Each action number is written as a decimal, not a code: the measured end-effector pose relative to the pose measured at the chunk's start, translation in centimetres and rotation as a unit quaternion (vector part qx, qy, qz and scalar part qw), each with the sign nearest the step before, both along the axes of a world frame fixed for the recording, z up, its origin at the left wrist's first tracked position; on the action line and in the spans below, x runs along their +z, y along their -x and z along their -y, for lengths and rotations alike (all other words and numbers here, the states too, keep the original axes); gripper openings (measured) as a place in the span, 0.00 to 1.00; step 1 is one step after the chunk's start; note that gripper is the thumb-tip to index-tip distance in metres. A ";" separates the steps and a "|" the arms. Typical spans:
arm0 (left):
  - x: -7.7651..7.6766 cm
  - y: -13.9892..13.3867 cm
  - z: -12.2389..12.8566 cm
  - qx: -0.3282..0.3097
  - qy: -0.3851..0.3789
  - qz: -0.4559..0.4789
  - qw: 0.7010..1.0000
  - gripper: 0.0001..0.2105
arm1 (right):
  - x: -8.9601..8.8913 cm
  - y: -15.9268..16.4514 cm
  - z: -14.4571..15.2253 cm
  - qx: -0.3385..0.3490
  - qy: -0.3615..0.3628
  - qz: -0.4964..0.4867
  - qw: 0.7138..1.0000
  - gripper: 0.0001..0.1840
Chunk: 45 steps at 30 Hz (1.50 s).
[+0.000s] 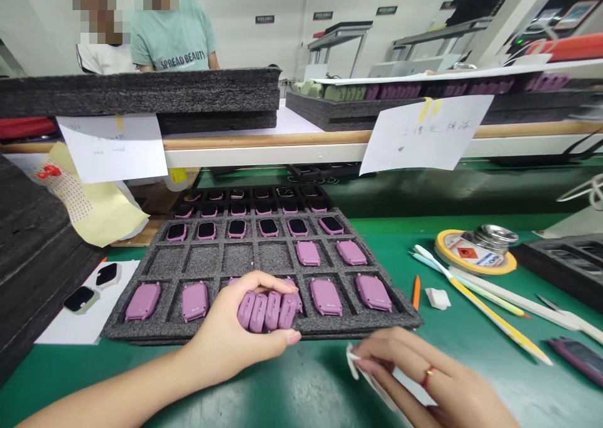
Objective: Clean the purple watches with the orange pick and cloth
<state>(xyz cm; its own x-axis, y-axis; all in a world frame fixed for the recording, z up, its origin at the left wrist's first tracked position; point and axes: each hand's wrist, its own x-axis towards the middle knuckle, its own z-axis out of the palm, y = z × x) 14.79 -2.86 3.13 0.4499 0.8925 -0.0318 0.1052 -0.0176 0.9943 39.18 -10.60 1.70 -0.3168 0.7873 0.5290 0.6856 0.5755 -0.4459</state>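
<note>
Near the front edge of a dark foam tray (367,324), my left hand (219,340) is closed around a row of several purple smartwatch cases (271,310), standing side by side on edge. Low on the right, my right hand (433,381) pinches a thin white wipe (353,362), mostly hidden by the fingers and a little blurred. Purple cases lie back up in the tray's front row, such as one purple case (326,296). Cases with black screens, such as one smartwatch (237,228), fill rows farther back. My left hand partly covers the front row's middle.
On the right lie a yellow-rimmed tape roll (447,252) with a metal dish (496,236), a yellow-white brush (499,321), an orange stick (416,293) and a white block (438,298). Two watches (81,299) rest on paper at left. A shelf (264,154) crosses overhead; two people stand behind.
</note>
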 end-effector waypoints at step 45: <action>0.5 1.3 0.9 -0.033 -0.398 0.046 0.916 0.20 | 4.3 7.8 -6.3 0.198 0.429 -0.308 0.826 0.62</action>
